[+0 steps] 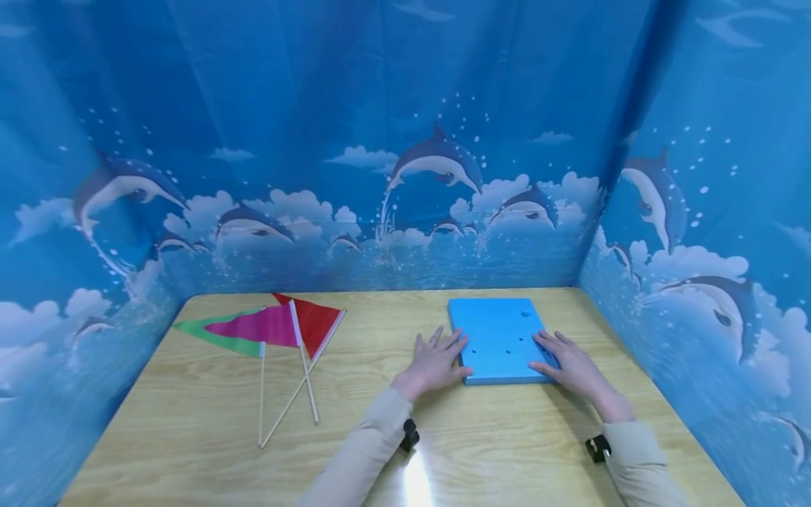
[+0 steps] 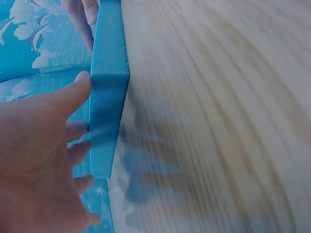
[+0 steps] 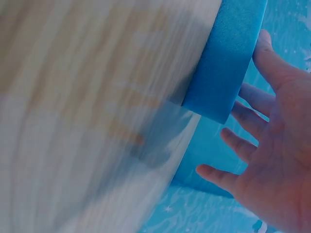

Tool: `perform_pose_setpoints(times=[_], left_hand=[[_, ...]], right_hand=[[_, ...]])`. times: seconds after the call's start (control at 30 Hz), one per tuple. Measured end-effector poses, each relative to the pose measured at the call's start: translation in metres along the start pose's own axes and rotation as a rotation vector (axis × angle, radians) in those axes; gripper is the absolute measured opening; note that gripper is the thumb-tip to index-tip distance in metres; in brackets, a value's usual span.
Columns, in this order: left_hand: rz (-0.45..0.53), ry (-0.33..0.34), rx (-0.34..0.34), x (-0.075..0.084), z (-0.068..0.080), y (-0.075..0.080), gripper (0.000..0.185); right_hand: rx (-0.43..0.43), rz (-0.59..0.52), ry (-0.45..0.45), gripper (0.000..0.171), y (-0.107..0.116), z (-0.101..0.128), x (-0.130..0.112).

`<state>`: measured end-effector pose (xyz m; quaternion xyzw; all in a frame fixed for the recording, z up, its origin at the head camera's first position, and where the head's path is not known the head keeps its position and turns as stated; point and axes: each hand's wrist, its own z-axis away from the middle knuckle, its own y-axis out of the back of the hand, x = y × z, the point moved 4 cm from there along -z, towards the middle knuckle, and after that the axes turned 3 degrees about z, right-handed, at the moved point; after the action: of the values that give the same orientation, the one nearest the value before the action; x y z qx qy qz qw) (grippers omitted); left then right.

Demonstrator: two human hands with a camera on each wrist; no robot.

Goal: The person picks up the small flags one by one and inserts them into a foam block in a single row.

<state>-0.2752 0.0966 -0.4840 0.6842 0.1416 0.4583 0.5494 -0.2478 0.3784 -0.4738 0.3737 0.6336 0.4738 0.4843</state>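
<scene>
A square blue foam block (image 1: 497, 345) with a few small holes in its top lies flat on the table. My left hand (image 1: 432, 363) is at its left side, fingers spread and fingertips right at the edge. In the left wrist view, the left thumb rests near the block's (image 2: 108, 92) upper edge. Opposite, my right hand (image 1: 575, 367) is at the right side with its fingers spread, the thumb and index finger over the top near the edge. From the right wrist, the right hand's (image 3: 286, 131) lower fingers extend past the block's corner.
On the left of the wooden table (image 1: 190, 436) lie pennants on sticks: a green-and-magenta one (image 1: 218, 334), a magenta one (image 1: 279, 325) and a red one (image 1: 319, 322), their sticks crossing. A blue dolphin-print curtain (image 1: 304, 127) encloses the back and both sides.
</scene>
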Motion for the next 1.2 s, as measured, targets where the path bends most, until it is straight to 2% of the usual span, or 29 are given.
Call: perform_pose_setpoints(times=[0.23,0.43,0.73,1.2], left_hand=[[0.033,0.032,0.002,-0.018,0.014,0.006,0.072],[0.099,0.04,-0.015,-0.032,0.028,0.014,0.071],[0.114,0.047,-0.033,-0.054,0.046,0.025,0.072],[0.147,0.07,0.004,-0.082,0.078,0.039,0.071]], right_hand=[[0.028,-0.011,0.029,0.069,-0.007,-0.008,-0.022],[0.006,-0.016,0.04,0.07,-0.014,-0.014,-0.039],[-0.013,-0.012,0.102,0.068,-0.019,-0.02,-0.06],[-0.055,-0.075,0.157,0.064,-0.028,-0.028,-0.092]])
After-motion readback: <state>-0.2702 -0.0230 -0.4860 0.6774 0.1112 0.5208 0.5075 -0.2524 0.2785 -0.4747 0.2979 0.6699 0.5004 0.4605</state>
